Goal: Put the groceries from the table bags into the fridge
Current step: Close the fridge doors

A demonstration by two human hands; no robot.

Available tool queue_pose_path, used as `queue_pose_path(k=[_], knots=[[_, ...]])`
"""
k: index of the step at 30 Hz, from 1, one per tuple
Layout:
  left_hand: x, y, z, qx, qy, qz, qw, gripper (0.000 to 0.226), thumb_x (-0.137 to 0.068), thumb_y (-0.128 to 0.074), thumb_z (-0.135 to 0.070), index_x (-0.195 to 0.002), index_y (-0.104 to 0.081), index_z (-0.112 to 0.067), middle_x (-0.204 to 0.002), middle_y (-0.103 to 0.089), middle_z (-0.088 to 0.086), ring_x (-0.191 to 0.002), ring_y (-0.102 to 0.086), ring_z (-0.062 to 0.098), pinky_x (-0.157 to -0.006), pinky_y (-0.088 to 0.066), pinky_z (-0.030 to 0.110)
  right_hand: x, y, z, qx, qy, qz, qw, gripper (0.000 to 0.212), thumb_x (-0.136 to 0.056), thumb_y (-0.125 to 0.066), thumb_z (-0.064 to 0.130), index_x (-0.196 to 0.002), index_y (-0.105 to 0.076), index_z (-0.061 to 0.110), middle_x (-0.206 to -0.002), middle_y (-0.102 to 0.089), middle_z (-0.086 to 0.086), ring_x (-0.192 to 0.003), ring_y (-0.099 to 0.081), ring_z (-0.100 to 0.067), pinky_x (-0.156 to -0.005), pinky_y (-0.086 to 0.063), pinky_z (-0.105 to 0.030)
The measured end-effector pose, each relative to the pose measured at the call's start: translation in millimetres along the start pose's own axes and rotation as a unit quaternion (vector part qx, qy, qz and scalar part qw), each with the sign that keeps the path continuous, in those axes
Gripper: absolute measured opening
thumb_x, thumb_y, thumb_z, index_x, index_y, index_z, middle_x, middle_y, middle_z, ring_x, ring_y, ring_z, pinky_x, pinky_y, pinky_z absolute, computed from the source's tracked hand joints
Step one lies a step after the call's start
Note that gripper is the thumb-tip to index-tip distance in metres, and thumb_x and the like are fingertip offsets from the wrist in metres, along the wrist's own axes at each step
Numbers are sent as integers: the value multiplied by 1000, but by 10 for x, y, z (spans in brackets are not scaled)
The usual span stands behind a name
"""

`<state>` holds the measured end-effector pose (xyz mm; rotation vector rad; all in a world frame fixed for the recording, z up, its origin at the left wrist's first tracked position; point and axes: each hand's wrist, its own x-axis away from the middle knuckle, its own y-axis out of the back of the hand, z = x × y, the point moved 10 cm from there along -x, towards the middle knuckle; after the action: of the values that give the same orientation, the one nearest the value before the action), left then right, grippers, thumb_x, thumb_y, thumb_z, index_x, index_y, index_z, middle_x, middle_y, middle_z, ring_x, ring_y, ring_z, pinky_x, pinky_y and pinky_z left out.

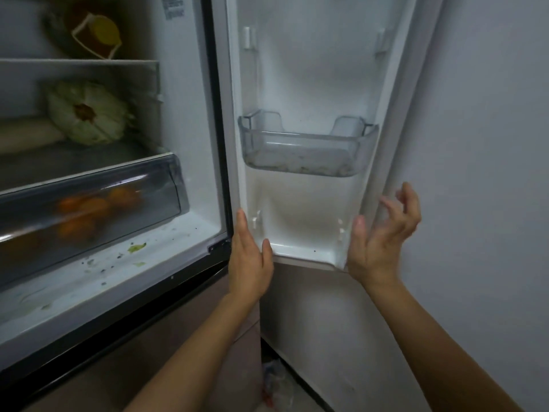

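Note:
The fridge stands open, its door point(300, 84) swung out to the right. My left hand point(249, 263) is flat and empty at the lower left corner of the door's inner liner. My right hand point(383, 233) hovers with spread fingers at the door's lower right edge, holding nothing. A clear door bin point(306, 147) hangs halfway up the door, with only residue on its floor. Inside, a pale green cabbage point(86, 113) lies on a shelf. Several oranges point(95, 208) sit in the clear crisper drawer point(166, 185).
A yellow-lidded container point(99, 34) rests on the upper shelf. Green scraps and crumbs dot the fridge floor point(136, 248). A white wall point(490, 144) stands close on the right. Something in crumpled plastic point(274, 382) lies on the floor below the door.

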<state>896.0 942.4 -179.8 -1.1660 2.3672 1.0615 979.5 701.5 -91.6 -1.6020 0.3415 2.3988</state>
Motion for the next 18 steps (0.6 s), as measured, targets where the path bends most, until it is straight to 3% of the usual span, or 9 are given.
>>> queue_pose_path(k=[3,6,8,10,12,14,15,16,18], knots=[[23,-53,-19,18,34,-31,999,87,-100,-50,-20,-154,17,-30,-158,1,-15,-143,-4,0,-116,-6,23,-181,-144,-574,-61,-184,42,980,61,-100,-42,30,-150,-29,-2,-159,-23,-21,-149,-23,-30,-122,-20,-38],[66,-121,-44,36,75,-54,995,89,-99,-51,-17,-154,16,-34,-154,0,-20,-138,-2,-10,-110,-2,9,110,-619,-1062,-192,-371,180,891,59,-109,-29,40,-159,-17,13,-167,-17,-2,-146,-17,-2,-113,-11,-13],[61,-144,-47,36,88,-62,994,87,-99,-51,-16,-155,14,-32,-155,0,-20,-135,3,-19,-105,-3,0,238,-732,-1164,-207,-384,210,875,57,-109,-26,42,-159,-20,17,-164,-23,6,-137,-19,7,-105,-12,-2],[64,-155,-39,32,97,-73,992,85,-99,-51,-16,-156,11,-28,-156,0,-18,-132,6,-28,-103,-2,-4,240,-681,-1248,-208,-360,188,890,62,-104,-25,48,-157,-29,16,-155,-33,11,-140,-26,3,-105,-17,0],[83,-131,-51,41,106,-78,990,83,-100,-50,-16,-156,10,-28,-155,0,-18,-135,3,-23,-107,-4,0,240,-632,-1303,-225,-344,166,896,71,-98,-22,56,-151,-42,12,-151,-45,2,-140,-40,-12,-115,-28,-18],[92,-90,-67,55,117,-74,989,79,-102,-48,-18,-156,10,-27,-155,1,-19,-143,0,-7,-117,-6,16,305,-602,-1362,-227,-371,157,886,84,-92,-19,66,-144,-51,8,-145,-53,-11,-136,-45,-24,-117,-31,-39],[99,-51,-70,60,125,-72,988,76,-104,-46,-21,-156,9,-27,-157,2,-18,-146,0,-1,-120,-6,24,359,-597,-1378,-232,-392,155,877,89,-89,-19,70,-141,-53,6,-145,-53,-14,-135,-45,-22,-118,-30,-39],[114,-11,-66,68,138,-70,986,72,-105,-43,-24,-156,7,-26,-159,1,-17,-148,-1,2,-122,-7,29,414,-590,-1367,-239,-405,153,869,91,-88,-21,71,-138,-55,3,-143,-53,-17,-129,-47,-15,-117,-29,-29],[185,74,-47,85,168,-72,980,64,-107,-37,-32,-157,0,-25,-163,-5,-11,-150,-6,7,-123,-10,32,506,-571,-1235,-257,-400,158,865,77,-94,-29,62,-119,-64,-1,-122,-61,-25,-97,-51,-4,-92,-35,-7]])
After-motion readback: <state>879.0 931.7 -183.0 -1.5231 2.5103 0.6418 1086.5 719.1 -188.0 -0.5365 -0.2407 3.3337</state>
